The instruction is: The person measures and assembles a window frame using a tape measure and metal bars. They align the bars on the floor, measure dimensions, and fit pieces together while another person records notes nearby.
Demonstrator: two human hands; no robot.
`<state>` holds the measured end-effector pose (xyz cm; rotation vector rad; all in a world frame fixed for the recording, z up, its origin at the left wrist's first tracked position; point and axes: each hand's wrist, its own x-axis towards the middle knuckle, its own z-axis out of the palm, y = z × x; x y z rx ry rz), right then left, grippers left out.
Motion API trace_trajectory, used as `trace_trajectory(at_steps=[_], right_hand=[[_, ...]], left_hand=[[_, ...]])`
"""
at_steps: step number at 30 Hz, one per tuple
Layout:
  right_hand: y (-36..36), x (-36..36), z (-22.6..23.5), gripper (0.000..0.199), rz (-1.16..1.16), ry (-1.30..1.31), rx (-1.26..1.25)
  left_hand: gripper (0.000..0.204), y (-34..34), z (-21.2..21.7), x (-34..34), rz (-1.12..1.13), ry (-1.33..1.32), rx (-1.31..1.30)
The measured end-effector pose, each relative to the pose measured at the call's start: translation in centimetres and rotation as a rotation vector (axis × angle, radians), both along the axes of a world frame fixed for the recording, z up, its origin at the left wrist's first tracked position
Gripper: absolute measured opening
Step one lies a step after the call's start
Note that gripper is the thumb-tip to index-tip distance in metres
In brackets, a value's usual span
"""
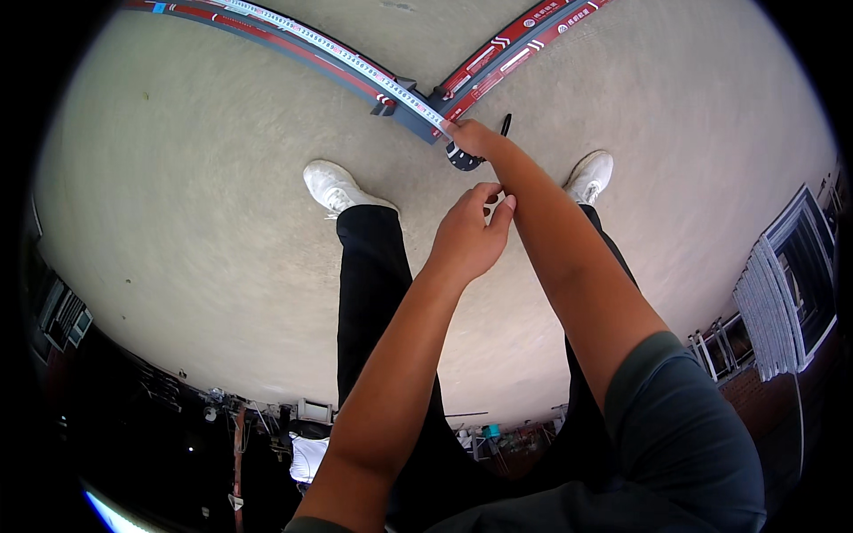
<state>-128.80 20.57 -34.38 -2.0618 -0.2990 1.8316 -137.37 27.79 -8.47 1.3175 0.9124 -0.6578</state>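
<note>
Pale floor (213, 231) fills my feed; on it two red-and-grey bars (508, 55) converge at corner. Tape measure (346, 58) stretches along left bar. I see left hand (471, 233) half-curled, thumb and fingers parted; right hand (473, 139) pinching tape near corner. Slim black rod (506, 124) beside it.

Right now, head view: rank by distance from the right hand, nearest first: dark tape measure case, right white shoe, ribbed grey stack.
1. Tape measure case: right at the right hand, just below it in the picture.
2. Right white shoe: on the floor, off to the hand's right.
3. Ribbed grey stack: far off, near the right edge.
</note>
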Motion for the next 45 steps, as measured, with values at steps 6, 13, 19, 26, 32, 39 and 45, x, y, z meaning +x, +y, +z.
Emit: trace_trajectory(at_steps=[6, 13, 19, 26, 32, 39, 45], right_hand=[[-0.1, -1.0, -0.3, 0.062, -0.032, -0.107, -0.007], [0.3, -0.4, 0.7, 0.06, -0.061, -0.048, -0.03], [0.5, 0.0, 0.2, 0.06, 0.01, -0.021, -0.049], [0.6, 0.1, 0.5, 0.06, 0.03, 0.03, -0.033], [0.5, 0.1, 0.5, 0.059, 0.055, -0.023, -0.035], [0.7, 0.2, 5.6, 0.042, -0.19, 0.014, 0.086], [2.0, 2.0, 16.1, 0.036, -0.063, 0.132, 0.071]], left_hand=[[0.041, -0.2, -0.4, -0.2, -0.031, 0.011, -0.002], [0.042, -0.2, -0.3, 0.0, -0.03, 0.023, -0.01], [0.044, -0.1, 0.0, 0.3, -0.035, 0.028, 0.01], [0.046, -0.3, -0.3, -0.1, -0.065, 0.022, 0.018], [0.048, -0.2, 0.0, -0.3, -0.112, 0.032, 0.053], [0.044, 0.6, -1.6, -3.2, -0.126, 0.074, 0.162], [0.041, -3.9, -0.7, -9.4, -0.136, 0.189, 0.181]])
